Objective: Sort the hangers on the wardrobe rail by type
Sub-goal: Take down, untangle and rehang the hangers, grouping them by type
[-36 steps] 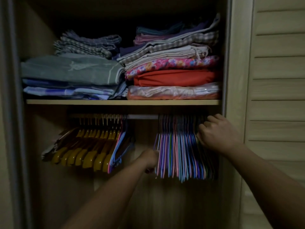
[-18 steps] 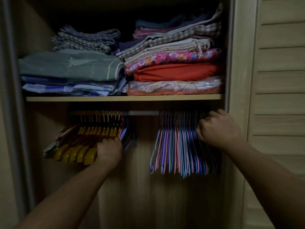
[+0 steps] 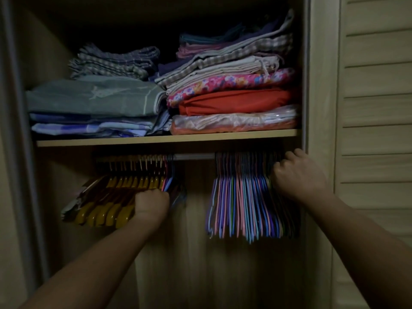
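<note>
A metal rail (image 3: 192,156) runs under the shelf. On its left hang several yellow-brown wooden hangers (image 3: 111,210), with a few thin pink and blue hangers (image 3: 167,184) at their right end. A dense bunch of thin coloured hangers (image 3: 243,204) hangs on the right. My left hand (image 3: 151,202) is curled at the right end of the wooden group, gripping hangers there. My right hand (image 3: 298,175) grips the right side of the coloured bunch just below the rail. The fingertips of both hands are hidden among the hangers.
A wooden shelf (image 3: 167,138) above the rail carries two stacks of folded fabrics (image 3: 231,101). A slatted wardrobe door (image 3: 376,108) stands at the right, the door frame (image 3: 17,130) at the left. A bare stretch of rail separates the two hanger groups.
My left hand left the left edge of the coloured bunch and moved left to the wooden group's right end. My right hand stayed on the coloured bunch.
</note>
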Tool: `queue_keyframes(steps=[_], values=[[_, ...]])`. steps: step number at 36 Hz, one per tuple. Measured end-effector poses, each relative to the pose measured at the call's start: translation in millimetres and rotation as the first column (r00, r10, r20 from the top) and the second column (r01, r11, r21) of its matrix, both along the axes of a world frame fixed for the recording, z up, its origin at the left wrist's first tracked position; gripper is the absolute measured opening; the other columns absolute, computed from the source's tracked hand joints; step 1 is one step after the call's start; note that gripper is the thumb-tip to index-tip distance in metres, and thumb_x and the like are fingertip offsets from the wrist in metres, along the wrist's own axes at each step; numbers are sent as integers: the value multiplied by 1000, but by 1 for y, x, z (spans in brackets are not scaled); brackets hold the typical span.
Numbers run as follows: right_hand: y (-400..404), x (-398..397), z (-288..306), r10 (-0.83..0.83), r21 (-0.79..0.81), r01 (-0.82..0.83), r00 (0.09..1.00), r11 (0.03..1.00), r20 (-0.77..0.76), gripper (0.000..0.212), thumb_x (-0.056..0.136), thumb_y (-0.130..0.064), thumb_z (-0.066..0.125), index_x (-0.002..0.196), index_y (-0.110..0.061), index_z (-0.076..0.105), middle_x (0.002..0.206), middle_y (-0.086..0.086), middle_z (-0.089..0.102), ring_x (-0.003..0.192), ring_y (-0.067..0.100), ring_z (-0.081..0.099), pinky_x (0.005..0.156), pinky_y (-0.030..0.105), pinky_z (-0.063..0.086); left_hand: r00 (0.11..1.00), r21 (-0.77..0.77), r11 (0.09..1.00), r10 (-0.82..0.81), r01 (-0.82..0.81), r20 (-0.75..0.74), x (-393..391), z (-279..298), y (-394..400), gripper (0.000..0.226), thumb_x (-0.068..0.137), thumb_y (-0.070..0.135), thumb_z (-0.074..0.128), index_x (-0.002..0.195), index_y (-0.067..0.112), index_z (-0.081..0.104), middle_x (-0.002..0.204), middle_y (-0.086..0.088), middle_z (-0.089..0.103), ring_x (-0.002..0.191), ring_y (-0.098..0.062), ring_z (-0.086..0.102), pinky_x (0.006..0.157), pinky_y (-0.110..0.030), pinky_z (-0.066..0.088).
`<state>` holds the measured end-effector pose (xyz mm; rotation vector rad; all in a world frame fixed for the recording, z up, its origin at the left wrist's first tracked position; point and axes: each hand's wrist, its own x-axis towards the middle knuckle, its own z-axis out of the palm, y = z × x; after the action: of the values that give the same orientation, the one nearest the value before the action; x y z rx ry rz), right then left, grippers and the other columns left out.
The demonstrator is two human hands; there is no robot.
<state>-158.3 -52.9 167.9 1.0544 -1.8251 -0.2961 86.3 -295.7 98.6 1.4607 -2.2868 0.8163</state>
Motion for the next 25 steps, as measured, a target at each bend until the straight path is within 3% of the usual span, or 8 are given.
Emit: queue_keyframes(steps=[4,7,11,18,25], values=[[-1,1,-3,-18,16,18,1000,1000,3,22,95,-35,47,95,-20,63,92,3,68,92,23,58,83,40,38,999,-61,997,-33,35,34,-2,12,6,15,99,23,52,100,22,66,79,5,60,69,-11,60,61,-26,50],[-1,2,-6,-22,20,22,1000,1000,0,21,94,-34,49,98,-20,63,94,3,69,94,24,58,84,40,38,997,-68,995,-79,78,-17,-5,24,10,17,100,16,48,107,16,63,89,1,68,77,-17,70,63,-30,58],[-3,1,-7,-6,-8,6,1000,1000,1,21,94,-35,49,94,-20,63,91,3,67,91,23,58,83,40,37,985,-64,989,-141,135,-97,-14,39,12,14,99,11,46,111,14,54,92,-3,69,78,-21,72,61,-31,56],[-6,-4,-8,10,-37,-9,1000,999,17,23,95,-33,46,95,-19,64,92,5,69,92,25,58,85,41,36,962,23,985,-165,174,-219,-39,63,2,26,95,9,44,117,8,58,114,-11,66,106,-32,67,81,-39,54],[-9,-9,-7,75,-63,-74,997,995,20,22,93,-27,47,89,-16,66,85,7,69,86,27,58,82,43,39,961,163,971,-132,175,-244,-68,62,-6,33,95,10,41,123,9,58,126,-14,61,116,-34,61,92,-41,50]])
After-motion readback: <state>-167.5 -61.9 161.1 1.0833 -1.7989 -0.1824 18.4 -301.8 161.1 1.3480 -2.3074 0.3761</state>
